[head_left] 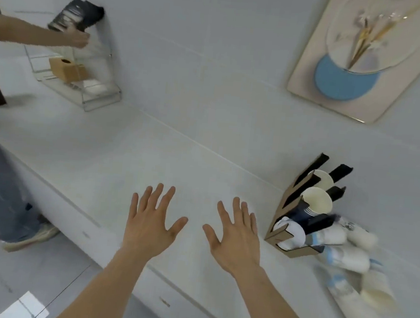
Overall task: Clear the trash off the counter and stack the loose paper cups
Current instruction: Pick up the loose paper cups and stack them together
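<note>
Both hands empty, nothing picked up yet. Left hand point(152, 224) and right hand point(235, 234) are spread flat, fingers splayed, palms down, hovering side by side over a bare stretch of the white counter point(132, 156); reads as a ready pose before reaching, not a grip. Landmark: the cardboard cup holder point(284, 217), standing at the counter's back edge against the tiled wall, to the right of the right hand. Its angled slots keep a few cups lying on their sides, open mouths facing out, so they can be pulled one by one. The loose paper cups point(343, 253) lie in a jumbled pile touching and just right of the holder, spilling toward the counter's near edge, some on their sides, white with pale blue print; heavy blur there, so count and nesting cannot be told. These are what needs stacking, likely the next reach is rightward with the right hand. No obvious trash between the hands and the holder. Far left of the holder, well apart, a clear acrylic shelf point(83, 80) holds a wooden box point(67, 69); a second person's hand point(78, 38) holds a dark packet point(74, 16) above it. A framed picture point(362, 53) hangs on the wall above the holder.
</note>
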`<state>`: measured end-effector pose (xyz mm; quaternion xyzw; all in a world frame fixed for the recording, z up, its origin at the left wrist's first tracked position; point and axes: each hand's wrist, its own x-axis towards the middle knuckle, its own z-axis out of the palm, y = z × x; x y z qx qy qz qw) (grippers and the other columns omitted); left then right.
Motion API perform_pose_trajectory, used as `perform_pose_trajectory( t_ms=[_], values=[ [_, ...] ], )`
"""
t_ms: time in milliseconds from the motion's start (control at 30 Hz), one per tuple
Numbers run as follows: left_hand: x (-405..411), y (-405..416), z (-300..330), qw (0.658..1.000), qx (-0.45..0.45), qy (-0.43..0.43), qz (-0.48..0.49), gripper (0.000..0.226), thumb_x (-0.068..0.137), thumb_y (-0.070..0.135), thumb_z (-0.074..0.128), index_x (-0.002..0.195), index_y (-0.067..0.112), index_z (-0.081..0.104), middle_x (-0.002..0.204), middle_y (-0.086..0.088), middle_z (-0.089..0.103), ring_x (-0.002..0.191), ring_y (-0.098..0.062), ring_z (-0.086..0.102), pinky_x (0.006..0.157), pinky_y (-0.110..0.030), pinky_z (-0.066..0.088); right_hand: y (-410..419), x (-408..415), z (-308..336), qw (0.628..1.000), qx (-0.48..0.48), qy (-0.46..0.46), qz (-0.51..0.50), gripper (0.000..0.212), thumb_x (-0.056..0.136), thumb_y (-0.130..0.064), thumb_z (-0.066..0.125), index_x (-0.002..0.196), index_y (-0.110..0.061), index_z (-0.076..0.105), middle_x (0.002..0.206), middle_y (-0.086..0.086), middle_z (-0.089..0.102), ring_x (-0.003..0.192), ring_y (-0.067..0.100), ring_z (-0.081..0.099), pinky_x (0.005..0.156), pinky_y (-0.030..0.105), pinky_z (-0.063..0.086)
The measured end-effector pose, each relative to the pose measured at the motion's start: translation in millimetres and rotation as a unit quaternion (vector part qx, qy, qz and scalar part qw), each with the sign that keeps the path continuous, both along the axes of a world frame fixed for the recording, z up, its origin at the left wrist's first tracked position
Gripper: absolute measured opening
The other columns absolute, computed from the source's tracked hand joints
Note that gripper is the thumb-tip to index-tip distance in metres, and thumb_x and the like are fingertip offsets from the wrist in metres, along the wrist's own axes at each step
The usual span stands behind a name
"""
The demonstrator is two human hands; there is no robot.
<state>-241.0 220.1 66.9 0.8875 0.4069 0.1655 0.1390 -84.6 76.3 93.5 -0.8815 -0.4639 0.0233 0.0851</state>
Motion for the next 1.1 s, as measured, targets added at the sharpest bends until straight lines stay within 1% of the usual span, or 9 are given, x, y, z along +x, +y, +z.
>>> perform_pose_trajectory(
  t_ms=[100, 400, 567, 633, 767, 833, 933, 1033, 1100],
  values=[
    [44, -17, 18, 0.998, 0.020, -0.018, -0.055, 0.085, 0.088, 0.079, 0.025, 0.160, 0.034, 0.017, 0.168, -0.001, 0.020, 0.157, -0.026, 0.010, 0.127, -0.050, 0.004, -31, 30, 18, 0.998, 0.036, -0.024, -0.052, 0.075, 0.097, -0.069, 0.029, 0.160, -0.029, 0.028, 0.172, 0.012, 0.012, 0.159, 0.033, 0.006, 0.129, 0.050, 0.009],
    [171, -107, 51, 0.975, 0.052, -0.063, -0.209, 0.084, 0.088, 0.076, 0.033, 0.158, 0.030, 0.027, 0.165, -0.004, 0.030, 0.154, -0.029, 0.021, 0.126, -0.050, 0.012, -153, 112, 47, 0.975, 0.079, -0.036, -0.203, 0.074, 0.094, -0.067, 0.028, 0.158, -0.031, 0.032, 0.171, 0.011, 0.017, 0.159, 0.033, 0.010, 0.128, 0.048, 0.011],
    [230, -168, 52, 0.957, 0.061, -0.063, -0.276, 0.081, 0.087, 0.071, 0.041, 0.156, 0.029, 0.032, 0.162, -0.001, 0.034, 0.152, -0.028, 0.027, 0.125, -0.049, 0.015, -221, 153, 35, 0.954, 0.103, -0.027, -0.280, 0.071, 0.094, -0.068, 0.034, 0.152, -0.028, 0.043, 0.165, 0.012, 0.032, 0.155, 0.033, 0.025, 0.125, 0.049, 0.026],
    [252, -194, 51, 0.949, 0.070, -0.065, -0.300, 0.079, 0.087, 0.068, 0.044, 0.154, 0.027, 0.036, 0.160, 0.000, 0.038, 0.149, -0.026, 0.031, 0.124, -0.048, 0.019, -248, 168, 28, 0.945, 0.107, -0.003, -0.308, 0.067, 0.097, -0.063, 0.039, 0.152, -0.027, 0.045, 0.164, 0.012, 0.034, 0.154, 0.032, 0.028, 0.124, 0.047, 0.027],
    [297, -246, 46, 0.922, 0.068, -0.076, -0.374, 0.075, 0.086, 0.059, 0.054, 0.153, 0.027, 0.037, 0.156, 0.004, 0.041, 0.147, -0.021, 0.034, 0.125, -0.042, 0.019, -301, 205, 9, 0.931, 0.070, 0.061, -0.353, 0.055, 0.099, -0.037, 0.051, 0.152, -0.024, 0.042, 0.159, 0.009, 0.041, 0.142, 0.031, 0.043, 0.114, 0.041, 0.037],
    [317, -267, 36, 0.909, 0.059, -0.043, -0.411, 0.075, 0.085, 0.047, 0.057, 0.153, 0.030, 0.032, 0.157, 0.006, 0.036, 0.148, -0.020, 0.031, 0.125, -0.039, 0.017, -324, 219, -5, 0.927, 0.037, 0.106, -0.358, 0.055, 0.095, -0.023, 0.052, 0.150, -0.025, 0.043, 0.151, 0.003, 0.047, 0.132, 0.028, 0.051, 0.105, 0.038, 0.045],
    [342, -294, 14, 0.895, 0.030, 0.035, -0.443, 0.089, 0.080, 0.024, 0.061, 0.155, 0.037, 0.015, 0.160, 0.011, 0.026, 0.150, -0.016, 0.023, 0.126, -0.034, 0.012, -354, 236, -28, 0.922, -0.011, 0.174, -0.346, 0.062, 0.091, -0.011, 0.053, 0.150, -0.029, 0.042, 0.146, -0.001, 0.049, 0.127, 0.026, 0.054, 0.096, 0.035, 0.050],
    [351, -312, -18, 0.875, 0.014, 0.106, -0.473, 0.098, 0.079, 0.013, 0.062, 0.157, 0.039, 0.009, 0.162, 0.013, 0.021, 0.152, -0.015, 0.018, 0.125, -0.029, 0.004, -372, 245, -56, 0.914, -0.039, 0.237, -0.326, 0.070, 0.090, -0.009, 0.056, 0.152, -0.033, 0.036, 0.141, -0.001, 0.051, 0.127, 0.025, 0.056, 0.095, 0.033, 0.049],
    [348, -321, -39, 0.852, 0.012, 0.171, -0.495, 0.105, 0.078, 0.010, 0.065, 0.158, 0.040, 0.003, 0.166, 0.013, 0.013, 0.155, -0.015, 0.009, 0.125, -0.031, -0.003, -378, 245, -77, 0.907, -0.044, 0.277, -0.315, 0.068, 0.091, -0.015, 0.060, 0.152, -0.035, 0.036, 0.138, -0.003, 0.054, 0.128, 0.022, 0.056, 0.098, 0.032, 0.048]
  ],
)
